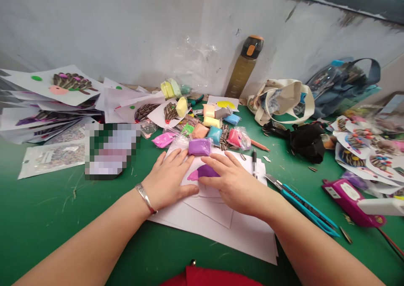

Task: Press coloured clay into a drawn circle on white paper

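Purple clay (207, 171) is spread flat on a small sheet of white paper (208, 210), with a pink clay piece (192, 175) joined at its left end. My left hand (172, 176) lies flat on the paper's left side, fingers stretched out and the thumb close to the pink piece. Over the right part of the purple clay rests my right hand (229, 180), its fingers spread and touching or nearly touching it; they hide part of the shape. Just beyond my fingertips sits a wrapped block of purple clay (200, 146). Larger white sheets (252, 239) lie underneath.
Several wrapped clay packs (215, 135) and sunflower seeds (224, 138) lie behind my hands. A pen (254, 163) and a blue utility knife (309, 208) are on the right, near a magenta device (350, 201). Stacked seed pictures (59, 84) stand left; a bottle (244, 67) leans on the wall.
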Demonstrator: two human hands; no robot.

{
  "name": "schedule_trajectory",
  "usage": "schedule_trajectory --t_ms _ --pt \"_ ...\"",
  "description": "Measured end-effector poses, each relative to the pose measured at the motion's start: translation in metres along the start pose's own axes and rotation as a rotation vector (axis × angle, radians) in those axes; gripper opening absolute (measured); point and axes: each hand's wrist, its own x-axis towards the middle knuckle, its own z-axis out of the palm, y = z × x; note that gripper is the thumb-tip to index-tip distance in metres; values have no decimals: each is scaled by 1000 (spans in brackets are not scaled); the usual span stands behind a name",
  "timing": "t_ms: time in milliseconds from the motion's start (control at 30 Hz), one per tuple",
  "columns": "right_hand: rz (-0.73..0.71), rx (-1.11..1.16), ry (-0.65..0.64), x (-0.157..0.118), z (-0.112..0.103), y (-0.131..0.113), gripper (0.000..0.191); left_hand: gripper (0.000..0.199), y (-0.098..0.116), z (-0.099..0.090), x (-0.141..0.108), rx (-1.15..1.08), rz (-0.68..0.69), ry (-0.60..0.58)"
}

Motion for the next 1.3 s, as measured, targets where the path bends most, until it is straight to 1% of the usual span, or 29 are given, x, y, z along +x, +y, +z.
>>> schedule_trajectory --t_ms 133,300,433,567,733,833,1000,1067,1167,1233,1300 --pt "4 23 21 1 0 2 47 76 0 -1 0 6 -1 -8" --pt "71 36 154 7 6 10 54 77 1 -2 0 8 -13 -29" --pt "115 -24 240 16 12 16 51 76 1 -3 -2 1 -12 -30" --pt "160 -83 255 35 10 19 47 75 1 -4 -4 -3 -8 -15" --pt "226 -141 216 56 8 19 59 75 1 -5 -4 9 -6 -10" --pt "258 -164 217 58 10 21 59 76 1 -5 -5 25 -9 -8" --pt "356 -217 301 50 16 32 56 71 3 -8 -8 25 3 8" --pt "383 -224 319 47 19 35 54 67 3 -10 -8 24 32 48" --pt "383 -226 339 46 22 37 53 59 2 -13 -8 7 96 153" --pt "379 -221 347 46 23 37 52 54 -2 -14 -6 -17 104 280" --pt "375 -211 352 46 23 37 51 48 -10 -12 -2 -14 70 468"
